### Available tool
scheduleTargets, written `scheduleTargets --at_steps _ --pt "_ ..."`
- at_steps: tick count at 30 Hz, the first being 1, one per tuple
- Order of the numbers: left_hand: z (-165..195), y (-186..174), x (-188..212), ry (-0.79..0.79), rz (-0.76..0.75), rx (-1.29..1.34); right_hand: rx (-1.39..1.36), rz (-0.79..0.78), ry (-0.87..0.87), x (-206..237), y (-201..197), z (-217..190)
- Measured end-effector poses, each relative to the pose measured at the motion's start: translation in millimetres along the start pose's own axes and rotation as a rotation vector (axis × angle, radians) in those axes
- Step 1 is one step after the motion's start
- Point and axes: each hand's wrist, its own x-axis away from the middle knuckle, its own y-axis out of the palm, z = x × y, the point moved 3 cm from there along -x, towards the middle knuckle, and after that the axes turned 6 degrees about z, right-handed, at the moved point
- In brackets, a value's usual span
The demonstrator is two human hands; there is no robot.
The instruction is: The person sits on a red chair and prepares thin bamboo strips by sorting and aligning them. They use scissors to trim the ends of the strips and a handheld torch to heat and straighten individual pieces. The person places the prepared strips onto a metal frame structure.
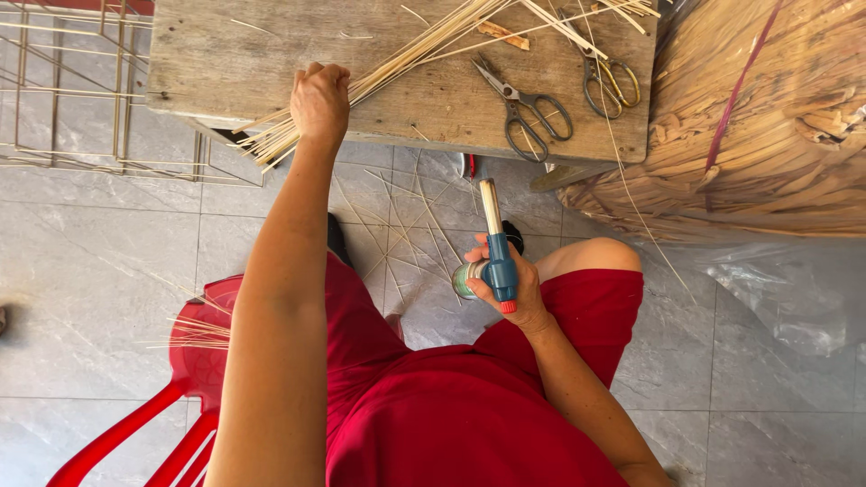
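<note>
The right hand [505, 287] grips a blue torch [496, 252] over the floor; the left hand [320, 99] closes on thin sticks [406, 56] at the bench's [207, 63] front edge, scissors [528, 110] nearby.

The person wears a plain red top and matching red shorts that end above the knee. Both arms are bare from the shoulder down, with no sleeves, watch or bracelets. The left hand [319, 99] and right hand [507, 290] carry no gloves or rings.

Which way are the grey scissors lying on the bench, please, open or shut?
Open. The grey scissors lie flat on the wooden bench with their handle loops spread apart and the blades slightly parted.
</note>
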Motion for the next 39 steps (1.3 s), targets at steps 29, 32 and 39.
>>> scheduleTargets --at_steps 29,32,39 --pt "18.0 -9.9 -23.0 0.137 -0.100 -0.068 -0.015 0.014 0.039 0.4 3.0 9.8" --pt "23.7 -38.1 -9.7 0.215 -0.028 0.150 -0.024 0.019 0.037 -1.1 1.3 6.9" --pt "28.4 -102.2 66.0 -0.304 -0.329 0.731 -0.142 0.014 0.054 2.7 -5.9 -10.7"
